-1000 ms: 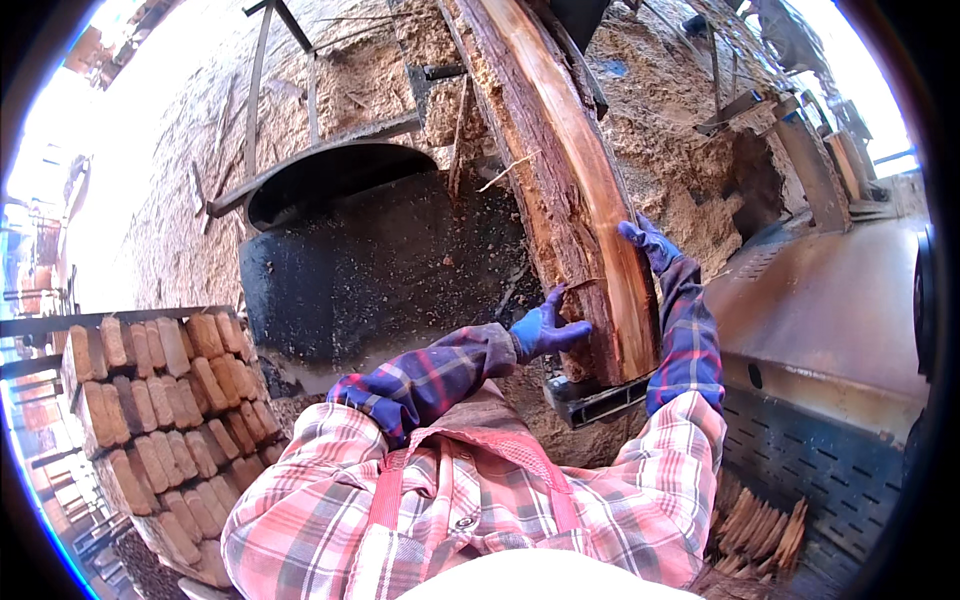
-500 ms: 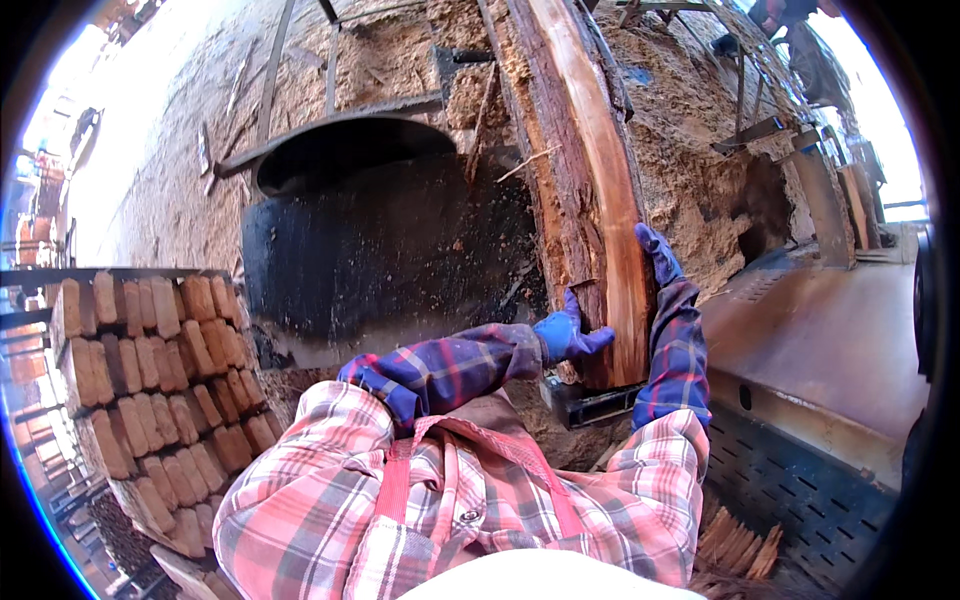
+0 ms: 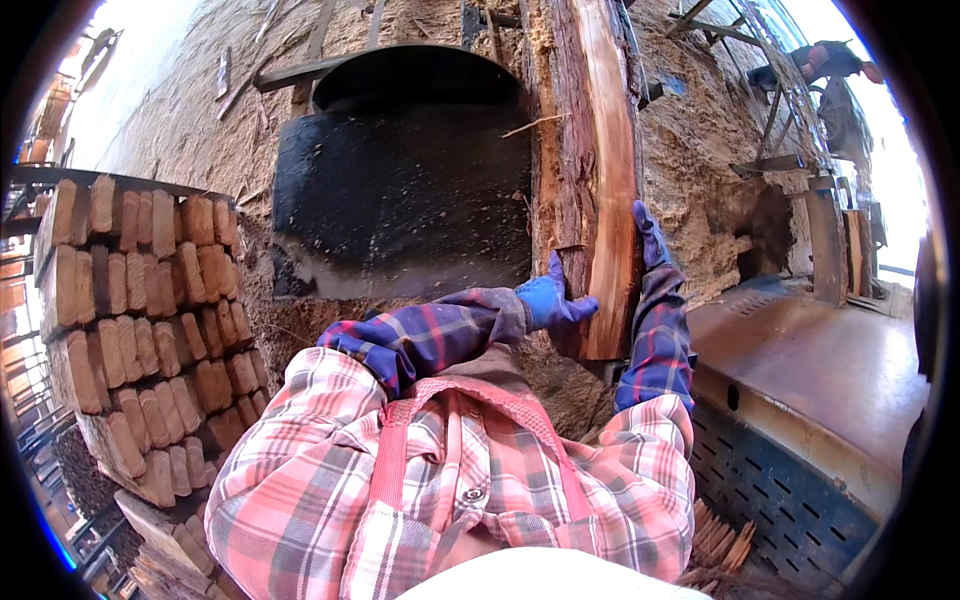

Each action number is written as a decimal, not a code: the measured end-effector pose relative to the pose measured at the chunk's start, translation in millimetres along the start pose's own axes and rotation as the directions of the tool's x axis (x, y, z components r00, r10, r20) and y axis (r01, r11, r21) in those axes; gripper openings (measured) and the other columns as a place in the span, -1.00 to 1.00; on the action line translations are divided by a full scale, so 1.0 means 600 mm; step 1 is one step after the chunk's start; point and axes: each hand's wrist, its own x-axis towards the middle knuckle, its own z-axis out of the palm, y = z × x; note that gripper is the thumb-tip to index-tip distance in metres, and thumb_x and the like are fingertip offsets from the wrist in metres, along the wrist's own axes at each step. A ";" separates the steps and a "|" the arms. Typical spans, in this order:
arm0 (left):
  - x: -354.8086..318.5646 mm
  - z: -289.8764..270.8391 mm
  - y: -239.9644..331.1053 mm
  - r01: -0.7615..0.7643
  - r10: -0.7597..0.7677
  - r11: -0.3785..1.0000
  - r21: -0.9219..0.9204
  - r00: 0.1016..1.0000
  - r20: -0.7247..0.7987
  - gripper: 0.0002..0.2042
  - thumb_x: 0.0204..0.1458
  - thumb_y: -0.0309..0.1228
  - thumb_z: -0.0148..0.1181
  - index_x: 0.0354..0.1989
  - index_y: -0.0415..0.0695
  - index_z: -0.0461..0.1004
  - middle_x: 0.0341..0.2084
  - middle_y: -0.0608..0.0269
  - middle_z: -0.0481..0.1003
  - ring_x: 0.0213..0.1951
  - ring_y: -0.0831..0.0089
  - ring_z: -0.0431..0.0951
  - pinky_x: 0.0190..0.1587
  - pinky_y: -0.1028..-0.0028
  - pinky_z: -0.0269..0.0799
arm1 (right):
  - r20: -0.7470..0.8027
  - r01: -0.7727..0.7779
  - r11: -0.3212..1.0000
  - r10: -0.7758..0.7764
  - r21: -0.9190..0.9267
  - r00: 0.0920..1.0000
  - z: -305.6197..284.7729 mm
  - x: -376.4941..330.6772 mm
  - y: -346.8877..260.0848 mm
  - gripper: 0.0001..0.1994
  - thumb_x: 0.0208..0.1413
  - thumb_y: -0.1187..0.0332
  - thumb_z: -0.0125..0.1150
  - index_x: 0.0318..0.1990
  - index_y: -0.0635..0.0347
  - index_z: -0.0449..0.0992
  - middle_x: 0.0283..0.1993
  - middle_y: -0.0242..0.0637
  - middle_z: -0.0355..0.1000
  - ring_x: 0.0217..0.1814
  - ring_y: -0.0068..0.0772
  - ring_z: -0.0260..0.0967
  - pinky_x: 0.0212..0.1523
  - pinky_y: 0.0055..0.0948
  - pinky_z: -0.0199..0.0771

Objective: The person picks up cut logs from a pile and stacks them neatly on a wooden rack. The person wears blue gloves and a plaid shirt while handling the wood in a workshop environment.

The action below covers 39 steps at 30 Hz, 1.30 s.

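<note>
A long log (image 3: 615, 170) with rough bark on its left side and a sawn, orange-brown face runs away from me, its near end close to my body. My left hand (image 3: 552, 298), in a blue-purple glove, grips the log's left edge near that end, with one digit across the top and another pointing along the bark. My right hand (image 3: 650, 235), gloved in purple, holds the log's right side, fingers stretched along it. Its palm is hidden. A thin splinter (image 3: 535, 126) sticks out from the bark.
A dark metal plate (image 3: 400, 200) with a black round-edged opening lies left of the log. Stacked wood pieces (image 3: 145, 290) stand at left. A brown metal top (image 3: 810, 350) over a slotted blue panel is at right. Another person (image 3: 825, 60) is at far right.
The whole view has shifted, with the wood stack and plate now higher in the picture. Both hands keep their places on the log. The black bracket under its end is now mostly hidden.
</note>
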 end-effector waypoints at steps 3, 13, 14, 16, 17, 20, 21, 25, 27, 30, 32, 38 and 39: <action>-0.045 -0.044 -0.050 0.025 -0.025 1.000 0.004 0.999 -0.048 0.24 -0.29 0.32 0.10 0.24 -0.48 -0.43 -0.09 -0.39 0.35 -0.01 -0.05 0.42 0.02 0.31 0.33 | 0.042 -0.007 0.995 0.003 0.095 0.999 0.095 -0.002 0.010 -0.37 0.00 -0.13 0.15 0.02 0.28 0.39 -0.06 -0.37 0.40 -0.12 -0.53 0.35 -0.07 -0.50 0.36; -0.182 -0.157 -0.201 -0.050 0.041 0.997 -0.065 0.989 -0.145 0.14 -0.22 0.28 0.10 0.25 -0.47 -0.27 -0.06 -0.31 0.37 0.02 -0.02 0.40 0.07 0.32 0.28 | 0.014 0.004 1.000 -0.004 0.025 1.000 0.333 -0.021 0.030 -0.34 -0.04 -0.18 0.17 -0.03 0.28 0.44 -0.13 -0.36 0.42 -0.18 -0.51 0.36 -0.13 -0.50 0.35; -0.191 -0.158 -0.216 -0.068 0.052 0.993 -0.099 0.987 -0.151 0.13 -0.21 0.27 0.09 0.25 -0.47 -0.26 -0.07 -0.32 0.37 0.02 -0.02 0.40 0.07 0.31 0.28 | -0.024 0.031 0.998 -0.032 -0.059 0.999 0.344 -0.015 0.037 -0.34 -0.05 -0.19 0.17 -0.05 0.29 0.45 -0.14 -0.37 0.42 -0.19 -0.52 0.35 -0.14 -0.50 0.35; -0.208 -0.167 -0.242 -0.071 0.050 0.991 -0.116 0.984 -0.173 0.11 -0.19 0.27 0.08 0.25 -0.46 -0.24 -0.08 -0.33 0.37 0.01 -0.03 0.40 0.06 0.30 0.28 | -0.093 0.069 0.972 -0.092 -0.225 0.991 0.369 0.003 0.046 -0.33 -0.07 -0.21 0.17 -0.07 0.29 0.46 -0.18 -0.38 0.42 -0.22 -0.54 0.33 -0.17 -0.50 0.35; -0.219 -0.176 -0.254 -0.056 0.036 0.993 -0.101 0.981 -0.189 0.10 -0.19 0.27 0.08 0.25 -0.45 -0.23 -0.09 -0.34 0.38 0.01 -0.04 0.41 0.06 0.30 0.28 | -0.125 0.080 0.948 -0.124 -0.307 0.984 0.381 0.007 0.051 -0.33 -0.07 -0.22 0.17 -0.09 0.29 0.47 -0.19 -0.39 0.42 -0.23 -0.55 0.32 -0.19 -0.51 0.34; -0.257 -0.217 -0.283 0.008 -0.009 1.000 -0.005 0.980 -0.197 0.12 -0.19 0.29 0.03 0.26 -0.43 -0.29 -0.12 -0.37 0.38 -0.03 -0.08 0.42 0.03 0.26 0.29 | -0.176 0.032 0.959 -0.084 -0.280 0.981 0.431 0.006 0.081 -0.34 -0.10 -0.21 0.21 -0.13 0.31 0.51 -0.22 -0.41 0.41 -0.25 -0.54 0.29 -0.20 -0.50 0.33; -0.275 -0.232 -0.293 0.032 -0.024 0.999 0.036 0.981 -0.193 0.13 -0.19 0.30 0.01 0.27 -0.43 -0.32 -0.12 -0.38 0.38 -0.04 -0.09 0.42 0.02 0.25 0.30 | -0.221 0.000 0.955 -0.069 -0.296 0.973 0.448 0.001 0.094 -0.35 -0.10 -0.20 0.22 -0.14 0.30 0.51 -0.22 -0.42 0.41 -0.26 -0.54 0.29 -0.19 -0.49 0.32; -0.364 -0.321 -0.397 -0.031 0.062 0.992 0.121 0.964 -0.260 0.11 -0.18 0.32 0.00 0.26 -0.45 -0.24 -0.20 -0.37 0.42 -0.10 -0.09 0.46 -0.03 0.25 0.34 | -0.148 0.085 0.988 -0.103 -0.126 0.984 0.605 -0.043 0.129 -0.36 -0.18 -0.11 0.36 -0.17 0.35 0.47 -0.22 -0.35 0.41 -0.25 -0.54 0.30 -0.24 -0.52 0.37; -0.404 -0.370 -0.446 -0.030 0.045 0.997 0.064 0.964 -0.262 -0.06 -0.11 0.13 0.15 0.22 -0.43 -0.05 -0.17 -0.24 0.45 -0.08 0.08 0.48 -0.03 0.33 0.36 | -0.155 0.074 0.994 -0.086 -0.081 0.984 0.656 -0.048 0.171 -0.38 -0.20 -0.05 0.41 -0.14 0.32 0.43 -0.22 -0.36 0.42 -0.23 -0.51 0.32 -0.18 -0.48 0.37; -0.456 -0.427 -0.512 -0.030 0.029 1.000 0.000 0.957 -0.290 -0.26 -0.06 -0.02 0.20 0.12 -0.38 0.13 -0.16 -0.08 0.46 -0.11 0.27 0.48 -0.01 0.39 0.37 | -0.070 0.232 0.973 -0.232 -0.002 0.970 0.811 -0.131 0.170 -0.41 -0.16 0.05 0.41 -0.04 0.24 0.37 -0.11 -0.34 0.39 -0.11 -0.49 0.31 -0.04 -0.49 0.32; -0.473 -0.417 -0.508 -0.063 0.070 0.997 0.031 0.941 -0.332 -0.28 -0.06 -0.05 0.22 0.11 -0.37 0.15 -0.15 -0.06 0.46 -0.11 0.27 0.48 -0.01 0.39 0.36 | -0.094 0.303 0.952 -0.306 -0.042 0.948 0.830 -0.143 0.196 -0.30 -0.13 0.15 0.41 0.12 0.26 0.20 -0.01 -0.29 0.35 -0.04 -0.45 0.31 0.03 -0.48 0.31; -0.463 -0.211 -0.526 -0.521 0.443 0.832 -0.192 0.831 -0.337 -0.25 0.04 -0.10 0.10 0.23 -0.31 -0.10 -0.14 -0.03 0.44 -0.08 0.19 0.42 0.08 0.33 0.25 | 0.059 0.145 0.988 -0.147 0.044 0.987 0.702 -0.229 0.205 -0.07 -0.16 0.11 0.41 0.26 0.37 -0.05 0.15 -0.09 0.25 0.16 -0.32 0.22 0.20 -0.42 0.14; -0.486 -0.194 -0.544 -0.359 0.315 0.866 -0.347 0.932 -0.179 -0.32 0.05 -0.02 0.03 0.20 -0.25 0.00 -0.18 0.02 0.46 -0.10 0.21 0.44 0.05 0.31 0.26 | -0.002 0.155 0.988 -0.155 0.014 0.988 0.667 -0.259 0.252 -0.04 -0.15 0.08 0.40 0.27 0.39 -0.08 0.18 -0.07 0.21 0.20 -0.29 0.19 0.23 -0.41 0.10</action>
